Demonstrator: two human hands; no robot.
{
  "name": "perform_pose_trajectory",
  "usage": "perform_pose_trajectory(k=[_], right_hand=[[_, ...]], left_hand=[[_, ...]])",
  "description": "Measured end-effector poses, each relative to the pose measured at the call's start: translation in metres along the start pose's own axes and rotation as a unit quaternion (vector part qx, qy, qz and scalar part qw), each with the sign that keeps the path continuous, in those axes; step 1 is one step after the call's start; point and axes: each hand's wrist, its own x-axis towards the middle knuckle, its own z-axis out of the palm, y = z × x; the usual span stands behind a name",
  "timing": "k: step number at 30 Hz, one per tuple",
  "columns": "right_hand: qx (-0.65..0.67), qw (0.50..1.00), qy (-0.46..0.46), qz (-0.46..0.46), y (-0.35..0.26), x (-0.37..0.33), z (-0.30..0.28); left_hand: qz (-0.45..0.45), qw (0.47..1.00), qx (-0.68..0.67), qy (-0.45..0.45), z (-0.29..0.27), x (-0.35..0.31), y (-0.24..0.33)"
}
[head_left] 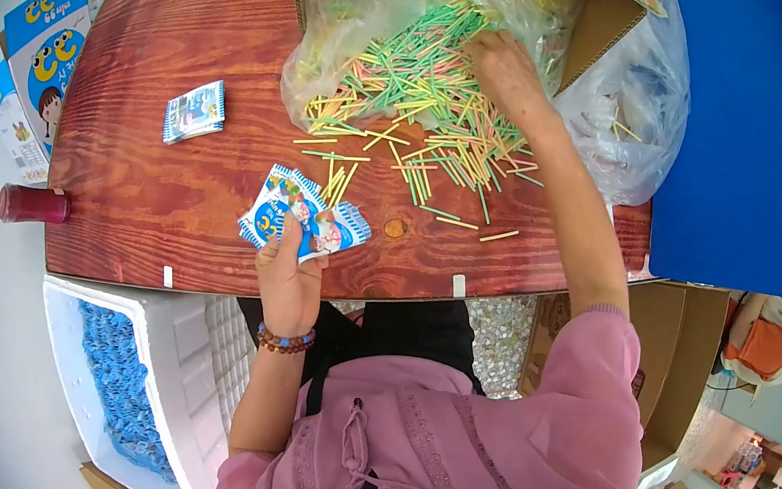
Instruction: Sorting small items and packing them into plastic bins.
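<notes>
My left hand [287,280] is closed around several small blue-and-white packets [302,216], fanned out near the table's front edge. A few yellow sticks [338,183] poke out of the top of one packet. My right hand [509,78] reaches to the far side of a heap of thin green, yellow and pink sticks [436,79]. Its fingers are bent together against the sticks, the tips partly hidden. The heap spills from a clear plastic bag [345,10] onto the table. Left of it, a small stack of similar packets [195,112] lies flat.
The bag lines a cardboard box [605,29] on the reddish wooden table [162,18]. A red-lidded jar [35,205] stands at the table's left edge. Below it is a white foam box [181,365] of blue packets. Printed cartons [41,50] stand left; a blue panel [759,148] is right.
</notes>
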Motion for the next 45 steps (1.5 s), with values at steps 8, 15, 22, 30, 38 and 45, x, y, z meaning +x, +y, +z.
perform_pose_trajectory(k=[8,15,22,30,38,45], right_hand=[[-0.156,0.973,-0.132,-0.106,0.010,0.024,0.007],[-0.141,0.972,-0.151,-0.107,0.019,0.020,0.018],[-0.112,0.975,-0.167,-0.093,0.026,0.012,0.017],[-0.112,0.967,-0.224,-0.046,0.013,0.016,0.003],[-0.142,0.966,-0.190,-0.105,0.011,0.018,0.015],[-0.039,0.989,-0.120,-0.075,0.033,0.007,0.015]], left_hand=[[-0.011,0.998,0.017,0.053,0.004,0.002,0.004],[-0.013,0.998,0.020,0.063,0.002,0.006,0.005],[-0.010,0.998,0.022,0.060,-0.005,0.004,0.003],[-0.012,0.998,0.017,0.053,-0.003,0.004,0.003],[-0.017,0.999,0.000,0.044,-0.003,0.003,0.003],[-0.022,0.999,-0.007,0.043,-0.008,0.004,0.004]])
